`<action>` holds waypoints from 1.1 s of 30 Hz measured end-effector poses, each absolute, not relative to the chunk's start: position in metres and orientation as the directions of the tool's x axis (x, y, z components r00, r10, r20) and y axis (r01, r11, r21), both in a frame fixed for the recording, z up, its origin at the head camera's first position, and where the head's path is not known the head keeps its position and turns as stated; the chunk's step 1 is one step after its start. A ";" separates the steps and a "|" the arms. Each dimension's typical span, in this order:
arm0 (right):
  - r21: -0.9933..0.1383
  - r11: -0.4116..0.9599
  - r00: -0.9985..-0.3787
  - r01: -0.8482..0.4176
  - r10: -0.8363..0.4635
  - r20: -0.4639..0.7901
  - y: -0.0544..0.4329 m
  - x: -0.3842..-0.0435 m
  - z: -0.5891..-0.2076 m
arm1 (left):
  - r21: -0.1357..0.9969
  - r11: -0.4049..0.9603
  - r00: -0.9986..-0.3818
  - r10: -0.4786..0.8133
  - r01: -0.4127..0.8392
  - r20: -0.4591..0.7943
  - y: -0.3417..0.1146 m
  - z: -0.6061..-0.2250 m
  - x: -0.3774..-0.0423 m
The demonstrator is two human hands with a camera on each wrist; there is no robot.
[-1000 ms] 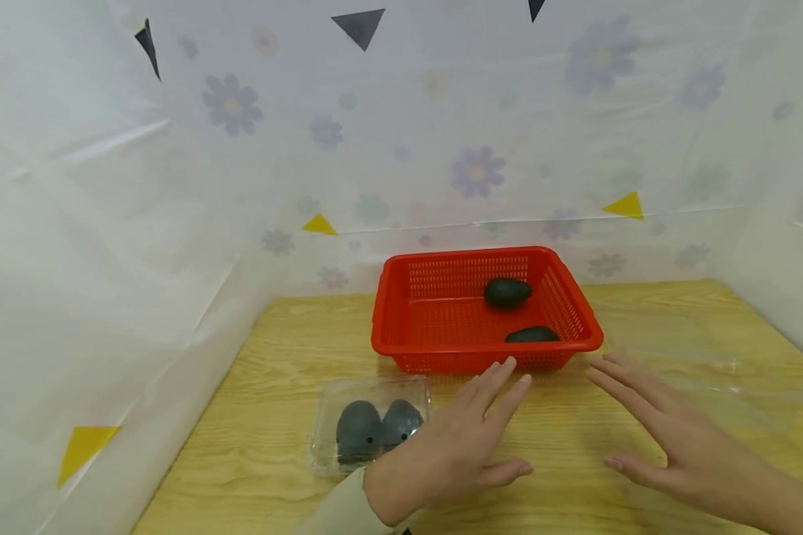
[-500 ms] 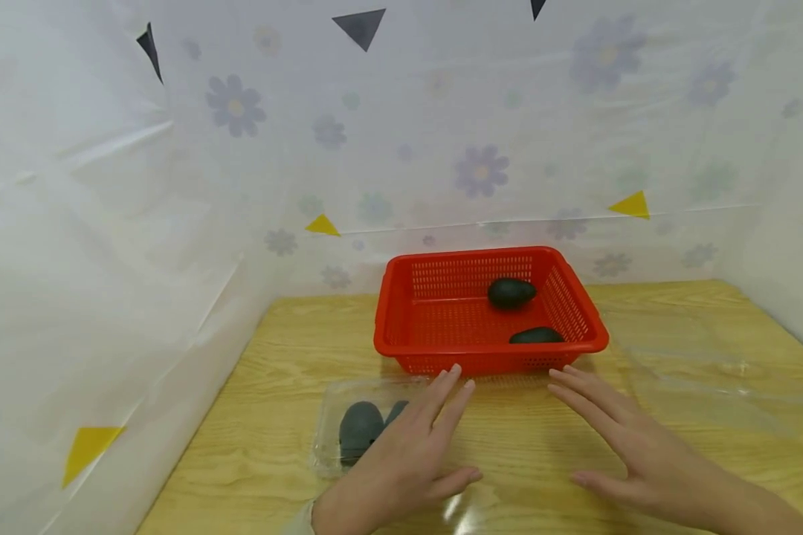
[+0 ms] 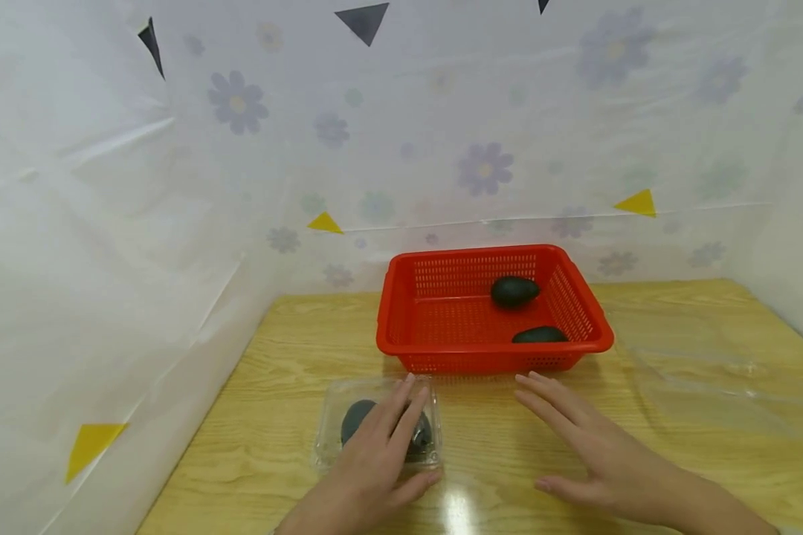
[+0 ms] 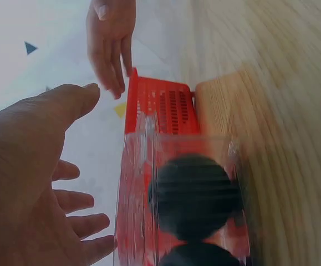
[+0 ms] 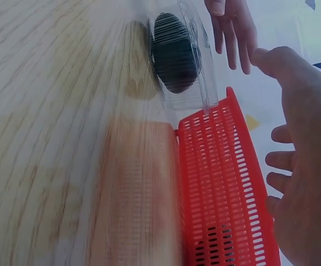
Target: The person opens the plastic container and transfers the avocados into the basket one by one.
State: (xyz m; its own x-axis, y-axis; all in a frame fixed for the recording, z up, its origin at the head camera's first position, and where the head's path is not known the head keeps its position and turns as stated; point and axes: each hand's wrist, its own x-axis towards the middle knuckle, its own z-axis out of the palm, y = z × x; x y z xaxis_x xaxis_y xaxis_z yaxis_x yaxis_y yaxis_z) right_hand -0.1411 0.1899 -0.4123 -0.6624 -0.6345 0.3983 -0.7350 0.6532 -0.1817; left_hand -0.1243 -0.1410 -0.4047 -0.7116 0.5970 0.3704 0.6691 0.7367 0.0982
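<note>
My left hand (image 3: 368,461) is held over a clear plastic clamshell box (image 3: 331,423), its fingers straight and overlapping the box in the head view. Inside the box lie two dark avocados (image 4: 193,194), partly hidden by the hand from above. My right hand (image 3: 598,453) hovers over the table to the right of the box, fingers straight, thumb apart, holding nothing. Behind both hands stands a red plastic basket (image 3: 401,348). It contains one dark avocado (image 3: 514,291) near the back and another avocado (image 3: 540,335) partly hidden by the front rim.
On the right of the wooden table (image 3: 241,461) lies a flat sheet of clear plastic (image 3: 709,379). A pale flowered curtain (image 3: 401,134) surrounds the back and sides of the table.
Both hands have moved left. The left hand has come from the box's right side to over it, and the right hand has followed. Box, basket and avocados stay put.
</note>
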 end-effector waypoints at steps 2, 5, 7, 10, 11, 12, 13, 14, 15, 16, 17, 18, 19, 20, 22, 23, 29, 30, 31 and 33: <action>-0.177 0.649 -0.657 -0.740 -0.640 0.399 0.186 -0.143 -0.413 | 0.099 0.755 -0.725 0.573 0.649 0.382 -0.147 -0.406 -0.123; -0.188 0.644 -0.658 -0.742 -0.644 0.391 0.181 -0.145 -0.415 | 0.105 0.780 -0.745 0.537 0.618 0.395 -0.155 -0.408 -0.122; -0.199 0.637 -0.657 -0.745 -0.650 0.382 0.177 -0.146 -0.417 | 0.116 0.796 -0.764 0.512 0.594 0.393 -0.160 -0.409 -0.121; -0.205 0.626 -0.651 -0.752 -0.657 0.382 0.170 -0.149 -0.419 | 0.142 0.816 -0.794 0.482 0.561 0.370 -0.167 -0.410 -0.120; -0.214 0.623 -0.652 -0.752 -0.656 0.381 0.168 -0.149 -0.419 | 0.144 0.822 -0.803 0.475 0.550 0.360 -0.170 -0.411 -0.120; -0.217 0.619 -0.649 -0.755 -0.656 0.386 0.165 -0.150 -0.420 | 0.143 0.829 -0.811 0.468 0.540 0.351 -0.172 -0.411 -0.120; -0.226 0.615 -0.649 -0.756 -0.657 0.385 0.163 -0.151 -0.420 | 0.145 0.834 -0.818 0.463 0.533 0.343 -0.174 -0.411 -0.119; -0.235 0.610 -0.649 -0.757 -0.657 0.384 0.160 -0.151 -0.421 | 0.138 0.841 -0.824 0.458 0.523 0.334 -0.176 -0.412 -0.119; -0.246 0.601 -0.646 -0.760 -0.660 0.383 0.157 -0.152 -0.421 | 0.135 0.847 -0.830 0.453 0.515 0.326 -0.178 -0.412 -0.119; -0.258 0.596 -0.648 -0.760 -0.665 0.371 0.155 -0.153 -0.422 | 0.131 0.853 -0.837 0.447 0.505 0.316 -0.180 -0.413 -0.119; -0.269 0.590 -0.648 -0.761 -0.670 0.362 0.152 -0.153 -0.422 | 0.135 0.857 -0.843 0.441 0.498 0.308 -0.182 -0.413 -0.119; -0.279 0.583 -0.646 -0.763 -0.675 0.357 0.148 -0.154 -0.422 | 0.137 0.861 -0.849 0.435 0.489 0.300 -0.184 -0.413 -0.119; -0.293 0.578 -0.648 -0.761 -0.678 0.345 0.145 -0.155 -0.422 | 0.140 0.867 -0.857 0.427 0.479 0.289 -0.186 -0.414 -0.119; -0.304 0.572 -0.647 -0.762 -0.683 0.337 0.142 -0.156 -0.423 | 0.146 0.873 -0.867 0.416 0.466 0.275 -0.188 -0.414 -0.120; -0.321 0.559 -0.643 -0.765 -0.693 0.325 0.134 -0.158 -0.423 | 0.173 0.884 -0.887 0.388 0.435 0.249 -0.193 -0.415 -0.120; -0.329 0.550 -0.639 -0.767 -0.697 0.325 0.130 -0.159 -0.424 | 0.188 0.888 -0.898 0.373 0.418 0.235 -0.195 -0.415 -0.120; -0.377 0.499 -0.614 -0.780 -0.727 0.307 0.105 -0.167 -0.424 | 0.267 0.901 -0.939 0.312 0.341 0.148 -0.203 -0.417 -0.122; -0.384 0.492 -0.610 -0.782 -0.731 0.306 0.101 -0.169 -0.425 | 0.271 0.902 -0.940 0.310 0.338 0.139 -0.203 -0.418 -0.122; -0.381 0.489 -0.606 -0.785 -0.733 0.308 0.098 -0.170 -0.425 | 0.273 0.903 -0.943 0.308 0.331 0.126 -0.203 -0.419 -0.123; -0.383 0.476 -0.597 -0.792 -0.736 0.320 0.090 -0.173 -0.428 | 0.272 0.906 -0.946 0.303 0.324 0.118 -0.203 -0.420 -0.124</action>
